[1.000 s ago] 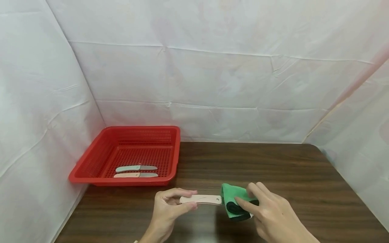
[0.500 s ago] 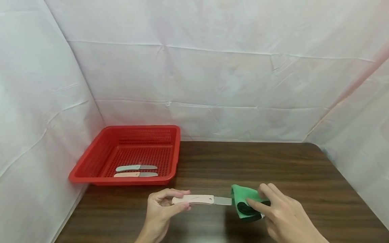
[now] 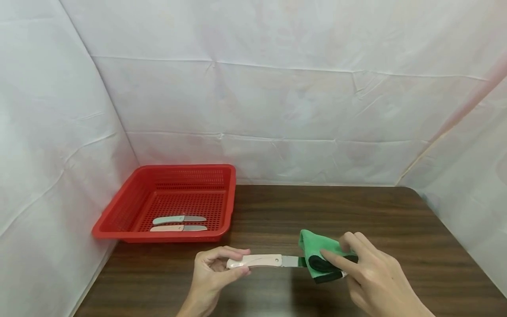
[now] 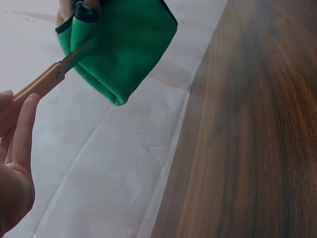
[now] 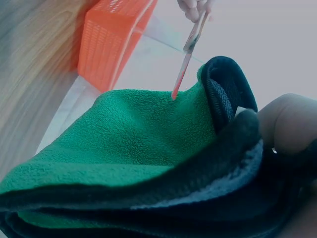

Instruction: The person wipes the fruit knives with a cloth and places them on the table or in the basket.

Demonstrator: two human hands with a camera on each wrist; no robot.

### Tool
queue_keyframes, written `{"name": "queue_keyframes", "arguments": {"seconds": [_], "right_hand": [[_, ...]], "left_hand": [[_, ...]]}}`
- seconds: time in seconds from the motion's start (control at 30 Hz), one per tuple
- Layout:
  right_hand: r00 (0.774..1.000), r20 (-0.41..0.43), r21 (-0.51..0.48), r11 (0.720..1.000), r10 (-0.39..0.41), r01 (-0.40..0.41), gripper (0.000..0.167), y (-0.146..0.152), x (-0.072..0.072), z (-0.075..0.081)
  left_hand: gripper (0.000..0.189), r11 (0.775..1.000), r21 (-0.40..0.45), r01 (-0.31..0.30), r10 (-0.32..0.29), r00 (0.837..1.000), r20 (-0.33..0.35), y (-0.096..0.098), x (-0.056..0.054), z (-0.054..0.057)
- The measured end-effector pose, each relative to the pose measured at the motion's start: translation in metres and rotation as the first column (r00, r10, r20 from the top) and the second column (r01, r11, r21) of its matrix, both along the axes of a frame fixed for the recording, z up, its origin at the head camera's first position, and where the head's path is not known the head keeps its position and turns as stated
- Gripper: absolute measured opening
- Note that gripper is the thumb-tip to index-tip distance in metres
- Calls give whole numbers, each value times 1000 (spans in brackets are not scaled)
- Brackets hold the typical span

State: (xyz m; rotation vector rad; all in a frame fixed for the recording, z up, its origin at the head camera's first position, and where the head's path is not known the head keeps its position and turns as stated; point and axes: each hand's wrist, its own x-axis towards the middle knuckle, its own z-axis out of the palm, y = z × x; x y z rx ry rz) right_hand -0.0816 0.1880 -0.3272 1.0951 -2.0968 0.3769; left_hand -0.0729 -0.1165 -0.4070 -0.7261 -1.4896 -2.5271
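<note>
My left hand [image 3: 211,275] pinches the pale pink handle of an unfolded pocket knife [image 3: 257,260] between thumb and fingers, its blade pointing right. A folded green cloth [image 3: 322,246] with black edging is gripped in my right hand [image 3: 372,273]. The front part of the blade runs into the cloth's fold, so the tip is hidden in the head view. In the left wrist view the blade [image 4: 77,54] lies along the green cloth [image 4: 124,44]. From the right wrist the knife [image 5: 187,62] comes down onto the far side of the cloth [image 5: 133,129].
A red plastic basket [image 3: 229,207] stands at the back left of the dark wooden table [image 3: 317,207]. Inside lie two more unfolded knives, one with a light blue handle [image 3: 168,219], one with a pink handle [image 3: 167,228]. White sheeting [image 3: 277,88] walls the table's back and sides.
The cloth first covered the blade up to the handle. My right hand has drawn it rightward, baring the blade, then slightly up; my left hand has shifted slightly left with the knife.
</note>
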Motion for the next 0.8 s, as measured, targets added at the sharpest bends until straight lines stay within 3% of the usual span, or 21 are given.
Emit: {"name": "queue_keyframes", "arguments": {"seconds": [0.37,0.53,0.67,0.8], "right_hand": [[999,23,36,998,46,-46,53,-17,-1,2],[996,75,82,996,38,-44,55,-23,1,-1],[995,96,103,994,37,-47,56,-23,2,-2],[995,94,112,993,35,-46,57,-20,2,-3]], "left_hand": [[25,1000,-23,-20,20,1000,-11,9,-2,0],[24,999,-18,-42,41,999,-13,14,-2,0],[25,998,5,-55,56,998,-43,16,-1,0],[29,998,58,-32,36,997,-74,14,-1,-1]]}}
